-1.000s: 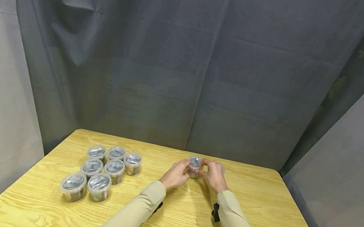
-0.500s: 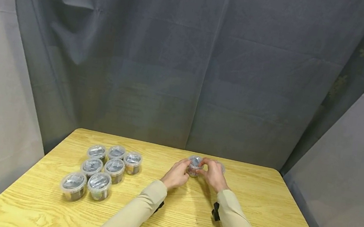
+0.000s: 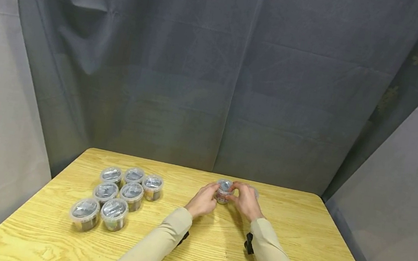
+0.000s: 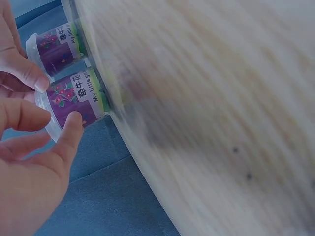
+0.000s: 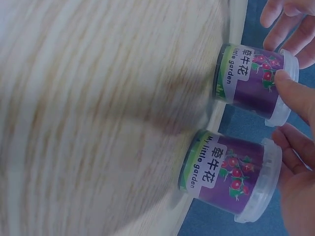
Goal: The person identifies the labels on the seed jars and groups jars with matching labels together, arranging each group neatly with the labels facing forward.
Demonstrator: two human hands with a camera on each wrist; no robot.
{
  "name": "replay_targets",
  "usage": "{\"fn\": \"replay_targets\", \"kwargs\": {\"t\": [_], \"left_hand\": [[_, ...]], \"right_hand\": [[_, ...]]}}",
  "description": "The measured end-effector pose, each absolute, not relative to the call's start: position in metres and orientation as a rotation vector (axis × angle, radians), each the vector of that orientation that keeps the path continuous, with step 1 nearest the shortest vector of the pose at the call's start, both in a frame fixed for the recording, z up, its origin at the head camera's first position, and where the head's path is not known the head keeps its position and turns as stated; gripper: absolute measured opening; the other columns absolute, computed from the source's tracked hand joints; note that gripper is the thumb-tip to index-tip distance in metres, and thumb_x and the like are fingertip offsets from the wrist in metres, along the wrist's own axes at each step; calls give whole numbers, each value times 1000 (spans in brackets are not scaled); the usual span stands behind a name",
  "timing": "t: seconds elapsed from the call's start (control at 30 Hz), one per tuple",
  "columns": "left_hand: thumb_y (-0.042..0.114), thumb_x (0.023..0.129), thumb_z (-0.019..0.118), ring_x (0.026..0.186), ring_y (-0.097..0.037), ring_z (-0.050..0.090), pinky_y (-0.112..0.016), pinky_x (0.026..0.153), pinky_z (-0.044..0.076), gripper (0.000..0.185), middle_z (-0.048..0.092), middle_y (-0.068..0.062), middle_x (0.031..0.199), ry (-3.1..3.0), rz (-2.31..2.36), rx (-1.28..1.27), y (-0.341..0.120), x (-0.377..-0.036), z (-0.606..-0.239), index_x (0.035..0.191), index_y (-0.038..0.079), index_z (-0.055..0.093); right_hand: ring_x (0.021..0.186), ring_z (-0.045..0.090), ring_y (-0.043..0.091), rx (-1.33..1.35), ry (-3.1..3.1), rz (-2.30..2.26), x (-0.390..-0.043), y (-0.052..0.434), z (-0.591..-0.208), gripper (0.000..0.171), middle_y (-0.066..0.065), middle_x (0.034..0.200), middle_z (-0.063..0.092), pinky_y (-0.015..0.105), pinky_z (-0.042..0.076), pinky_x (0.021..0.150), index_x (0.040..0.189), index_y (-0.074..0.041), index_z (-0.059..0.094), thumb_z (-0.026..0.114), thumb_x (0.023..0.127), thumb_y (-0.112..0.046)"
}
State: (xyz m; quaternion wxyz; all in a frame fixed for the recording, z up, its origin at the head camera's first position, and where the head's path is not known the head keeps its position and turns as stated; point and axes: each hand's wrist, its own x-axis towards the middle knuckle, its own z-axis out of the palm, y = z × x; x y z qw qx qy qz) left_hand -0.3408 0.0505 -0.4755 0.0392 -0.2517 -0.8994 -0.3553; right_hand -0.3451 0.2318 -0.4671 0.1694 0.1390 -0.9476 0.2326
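A small clear plastic tub with a lid stands near the table's back edge between both hands. Its purple label shows red flowers, Chinese characters and "My little garden". My left hand holds it from the left, the thumb on the label and fingers curled at the lid. From the right, my right hand pinches the same tub, its thumb at the lid's edge. A second matching tub stands close by on the right, mostly hidden behind my right hand in the head view.
Several lidded tubs of the same kind stand grouped on the left of the wooden table. A dark grey curtain hangs right behind the table, with light grey panels at both sides.
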Motion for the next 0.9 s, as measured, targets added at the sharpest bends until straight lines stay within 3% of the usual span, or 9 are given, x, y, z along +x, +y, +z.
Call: {"fn": "replay_targets", "kwargs": {"t": [0.43,0.53,0.7,0.9], "left_hand": [[-8,83,50,139,-33,42,-45,114,39,63,42,-18,152,-2762,-1152,-769,46,-336,-475,146,0,42],[-6,86,51,140,-34,41,-46,115,37,61,42,-18,151,-2769,-1173,-753,42,-334,-473,146,-1,41],[2,92,53,139,-35,41,-48,116,35,56,43,-19,150,-2768,-1216,-686,35,-331,-466,146,0,41],[10,97,52,139,-35,41,-50,114,37,53,45,-17,149,-2771,-1315,-611,23,-327,-459,148,3,39]], "right_hand": [[107,65,34,434,-2640,677,-343,233,-469,18,13,113,72,51,50,97,91,-10,73,83,78,-17],[104,66,34,457,-2621,691,-343,232,-469,23,11,108,73,50,51,93,95,-8,72,84,78,-17],[105,67,33,470,-2576,744,-340,229,-466,34,12,112,72,49,54,92,107,-4,71,84,78,-18],[105,67,32,523,-2554,761,-333,217,-461,31,11,111,71,47,56,89,111,-5,70,79,83,-15]]}}
